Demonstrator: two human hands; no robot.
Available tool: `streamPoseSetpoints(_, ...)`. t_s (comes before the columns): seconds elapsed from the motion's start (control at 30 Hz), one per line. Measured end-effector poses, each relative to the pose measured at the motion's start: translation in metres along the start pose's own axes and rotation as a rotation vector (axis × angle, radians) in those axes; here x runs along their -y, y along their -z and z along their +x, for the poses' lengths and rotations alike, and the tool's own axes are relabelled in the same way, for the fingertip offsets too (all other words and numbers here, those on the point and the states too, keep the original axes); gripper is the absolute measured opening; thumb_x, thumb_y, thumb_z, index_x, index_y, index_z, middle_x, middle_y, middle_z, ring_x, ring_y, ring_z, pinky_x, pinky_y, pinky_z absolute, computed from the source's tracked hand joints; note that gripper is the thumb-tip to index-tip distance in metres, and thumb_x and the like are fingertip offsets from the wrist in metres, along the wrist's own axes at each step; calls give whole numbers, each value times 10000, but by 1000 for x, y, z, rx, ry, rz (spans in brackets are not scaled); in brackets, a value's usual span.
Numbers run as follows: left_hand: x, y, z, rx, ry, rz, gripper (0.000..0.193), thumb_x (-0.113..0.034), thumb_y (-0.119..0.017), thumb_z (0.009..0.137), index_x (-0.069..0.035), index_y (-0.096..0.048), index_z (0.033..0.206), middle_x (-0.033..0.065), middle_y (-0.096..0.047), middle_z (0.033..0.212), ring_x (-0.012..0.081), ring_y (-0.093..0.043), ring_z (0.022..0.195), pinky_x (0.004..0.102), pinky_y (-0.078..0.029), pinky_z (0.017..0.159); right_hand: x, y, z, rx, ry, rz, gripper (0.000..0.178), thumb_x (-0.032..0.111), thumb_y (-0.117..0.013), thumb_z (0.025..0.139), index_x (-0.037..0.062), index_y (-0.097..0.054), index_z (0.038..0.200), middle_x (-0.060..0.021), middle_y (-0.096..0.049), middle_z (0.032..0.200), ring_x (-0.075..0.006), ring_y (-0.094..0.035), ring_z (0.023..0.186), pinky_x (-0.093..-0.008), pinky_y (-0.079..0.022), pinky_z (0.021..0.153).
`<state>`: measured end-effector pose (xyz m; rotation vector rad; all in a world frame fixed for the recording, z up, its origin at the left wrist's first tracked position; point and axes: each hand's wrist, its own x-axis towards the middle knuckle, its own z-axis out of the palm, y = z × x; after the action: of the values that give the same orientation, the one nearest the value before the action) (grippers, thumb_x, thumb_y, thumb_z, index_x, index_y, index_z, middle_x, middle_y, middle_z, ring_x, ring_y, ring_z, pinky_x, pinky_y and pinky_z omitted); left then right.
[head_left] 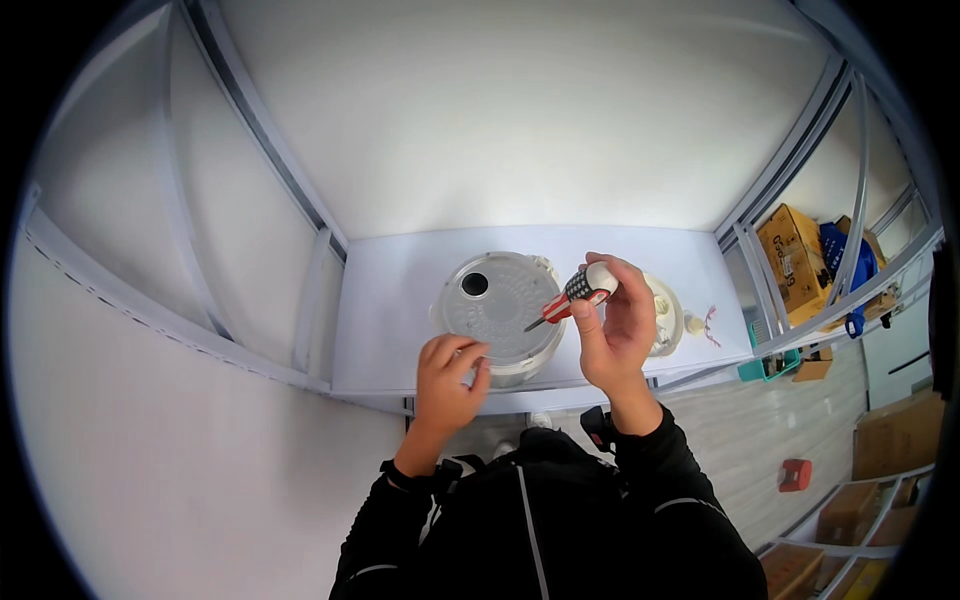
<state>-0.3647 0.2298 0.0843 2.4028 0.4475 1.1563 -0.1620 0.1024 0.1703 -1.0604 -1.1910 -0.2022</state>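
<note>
A short, stubby screwdriver [577,293] with a red, black and white handle is gripped in my right hand [622,325]. Its metal tip points down and left, over a round white appliance body [503,310] on the white shelf. That body has a translucent ribbed top with a dark round hole near its far left part. At its near left edge is my left hand [452,378], fingers loosely curled and apart, with nothing seen in them. Partly behind my right hand lies a round white cover [664,318] with small white pieces in it.
The shelf [385,300] sits in a grey metal frame against a white wall. At its right are a small pale bottle-like item [694,325] and thin red strands [711,328]. Farther right stand a cardboard box [795,262], a teal basket [770,366] and a red stool [795,475].
</note>
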Motion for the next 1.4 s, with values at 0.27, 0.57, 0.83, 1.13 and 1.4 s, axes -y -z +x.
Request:
streamPoseSetpoints(0.27,-25,-38,6,53,9,7,250,-166,-846,838,-87,-800,1070,34,-704,1085,281,-632,1055,435,-445,972,6,5,-3,16,-5,-68,528,-8,-753,969,-43,-528,1445,-217,-598,1351,-360,-630,1289,-448,-541,1050)
streamPoseSetpoints(0.57,-25,-48,10,6,-32,10,161,-182,-856,808,-166,-833,967,-53,-705,993,204,-614,1031,405,-385,954,14,19,-8,58,-21,-112,574,0,-799,944,-40,-525,1447,-226,-609,1350,-361,-654,1261,-457,-556,1044)
streamPoseSetpoints(0.83,-22,-56,13,1,-17,-2,147,-186,-858,824,-163,-847,969,-64,-708,993,193,-607,1039,401,-370,948,14,18,-12,111,-82,-108,589,37,-839,927,-41,-549,1433,-248,-632,1346,-340,-663,1229,-434,-562,1031)
streamPoseSetpoints(1.13,-19,-64,15,-5,-12,16,160,-210,-873,826,-153,-838,971,-53,-716,1012,203,-624,1029,407,-379,940,8,26,-10,138,-87,-72,579,32,-848,914,-17,-553,1411,-238,-625,1344,-347,-666,1243,-441,-577,1005)
streamPoseSetpoints(1.4,-25,-61,18,18,15,26,166,-202,-883,805,-159,-847,961,-79,-721,999,185,-615,1040,401,-376,966,-2,33,-12,172,-65,-49,587,40,-860,904,-1,-562,1408,-236,-641,1347,-329,-672,1234,-402,-580,960)
